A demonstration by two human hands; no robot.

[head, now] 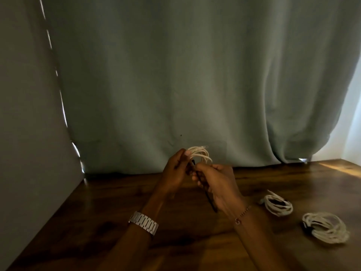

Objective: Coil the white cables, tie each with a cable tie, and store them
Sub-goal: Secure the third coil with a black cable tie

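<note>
Nearest us, our right hand (218, 184) pinches a black cable tie (205, 189), its tail trailing back under the palm. Just beyond, our left hand (175, 173) grips the coiled white cable (201, 153), loops fanning past the fingertips. Two bundled coils (278, 205) lie on the wooden table (97, 212), well right of our fingers.

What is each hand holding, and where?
Left hand grips the coiled white cable at its gathered end; right hand pinches the thin black cable tie near its top.
</note>
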